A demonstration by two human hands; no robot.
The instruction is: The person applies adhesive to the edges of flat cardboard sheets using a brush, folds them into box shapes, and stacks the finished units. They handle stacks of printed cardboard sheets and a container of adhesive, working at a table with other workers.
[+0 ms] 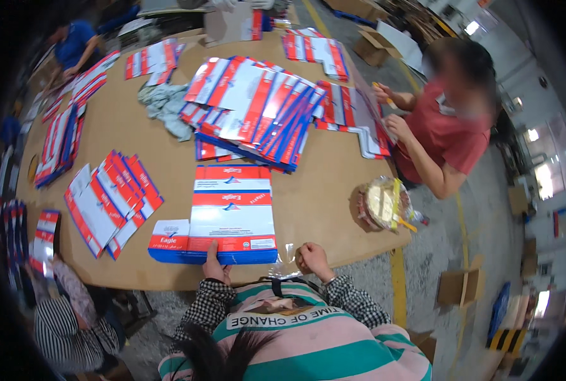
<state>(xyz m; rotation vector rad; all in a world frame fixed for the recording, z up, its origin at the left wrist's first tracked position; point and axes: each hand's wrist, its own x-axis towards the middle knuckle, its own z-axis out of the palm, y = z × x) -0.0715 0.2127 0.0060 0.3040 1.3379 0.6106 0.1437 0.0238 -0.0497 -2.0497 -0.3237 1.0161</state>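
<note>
Left hand [215,267] is pressing fingers flat on the near edge of the flat carton stack [232,213], lying at 6 o'clock on the surface [321,197]. Right hand [313,259] is curling narrow, pinching a clear plastic scrap [285,261] just beside the stack. A big fanned pile of flat cartons [257,111] is sitting at 12 o'clock. Risk: the stack is overhanging the surface's edge; a careless pull could be sliding the top sheets off.
</note>
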